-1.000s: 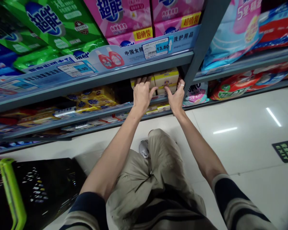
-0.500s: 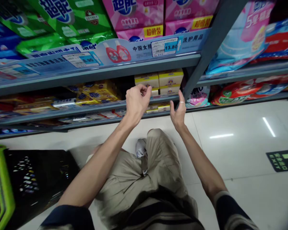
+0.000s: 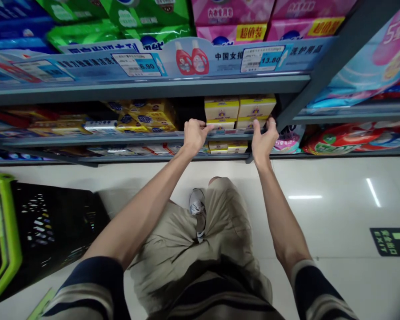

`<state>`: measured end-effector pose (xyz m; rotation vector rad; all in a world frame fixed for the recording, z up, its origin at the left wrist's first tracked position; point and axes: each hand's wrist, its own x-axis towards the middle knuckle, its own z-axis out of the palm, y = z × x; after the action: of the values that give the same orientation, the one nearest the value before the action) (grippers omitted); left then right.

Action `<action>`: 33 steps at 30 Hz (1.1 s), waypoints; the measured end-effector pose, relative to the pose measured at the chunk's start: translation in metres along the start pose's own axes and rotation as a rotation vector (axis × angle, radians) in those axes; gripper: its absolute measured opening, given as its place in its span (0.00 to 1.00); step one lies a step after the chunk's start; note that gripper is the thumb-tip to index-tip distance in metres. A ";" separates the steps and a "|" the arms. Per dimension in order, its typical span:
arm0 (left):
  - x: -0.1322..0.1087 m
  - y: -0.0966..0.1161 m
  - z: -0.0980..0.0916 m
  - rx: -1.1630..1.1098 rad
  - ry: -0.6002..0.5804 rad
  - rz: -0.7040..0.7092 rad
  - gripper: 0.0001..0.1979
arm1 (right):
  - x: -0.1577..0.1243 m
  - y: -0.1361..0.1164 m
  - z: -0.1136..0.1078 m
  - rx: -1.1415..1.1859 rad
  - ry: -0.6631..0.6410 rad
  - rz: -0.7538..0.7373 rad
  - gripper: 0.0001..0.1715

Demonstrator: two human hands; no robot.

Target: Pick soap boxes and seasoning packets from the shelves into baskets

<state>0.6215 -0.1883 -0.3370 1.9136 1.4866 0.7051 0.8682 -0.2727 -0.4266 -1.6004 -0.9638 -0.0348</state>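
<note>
Yellow boxes (image 3: 222, 108) stand two high on the middle shelf (image 3: 153, 138) of a grey rack, just left of its upright post (image 3: 288, 116). My left hand (image 3: 193, 135) is at the shelf lip with its fingers curled against the lower left box (image 3: 220, 124); what they grip is hidden. My right hand (image 3: 264, 141) reaches the lower right box (image 3: 247, 124), thumb on its front and fingers raised and apart by the post. A ring that showed on this hand earlier is hidden.
Green (image 3: 83, 33) and pink detergent packs (image 3: 231, 31) fill the shelf above, over price tags (image 3: 138, 65). Yellow-blue packets (image 3: 146, 116) lie left of the boxes. A black basket with a green handle (image 3: 6, 240) stands at the lower left. A white tiled floor (image 3: 336, 195) lies to the right.
Both hands drew back from the boxes half a second ago and have now moved forward to the shelf front again. The view has shifted down and left.
</note>
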 end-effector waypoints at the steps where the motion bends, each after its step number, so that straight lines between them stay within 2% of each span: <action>1: -0.001 0.002 0.001 0.030 0.003 0.014 0.19 | 0.001 0.001 0.000 -0.002 0.014 0.000 0.36; 5: -0.001 0.004 -0.001 0.082 -0.010 0.044 0.23 | 0.001 0.001 0.001 0.010 0.053 -0.008 0.34; 11: 0.003 -0.002 -0.003 0.162 -0.046 0.060 0.23 | -0.001 -0.005 -0.004 -0.037 -0.001 0.051 0.33; 17: 0.006 -0.003 -0.008 0.117 -0.066 0.052 0.23 | 0.001 -0.013 -0.009 -0.009 -0.065 0.035 0.36; 20: 0.008 -0.001 -0.013 0.025 -0.094 0.064 0.23 | 0.005 -0.017 -0.011 -0.005 -0.078 0.018 0.38; 25: 0.011 0.004 -0.018 -0.097 -0.006 0.154 0.20 | 0.010 -0.018 -0.009 0.009 -0.070 0.012 0.38; 29: 0.011 0.013 -0.016 -0.092 0.015 0.135 0.14 | 0.013 -0.015 -0.005 0.086 -0.050 0.027 0.32; 33: 0.009 0.017 -0.015 -0.093 0.016 0.117 0.14 | 0.013 -0.014 -0.005 0.117 -0.049 0.024 0.29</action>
<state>0.6238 -0.1805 -0.3142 1.9396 1.3363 0.8295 0.8708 -0.2704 -0.4072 -1.5110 -0.9672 0.0768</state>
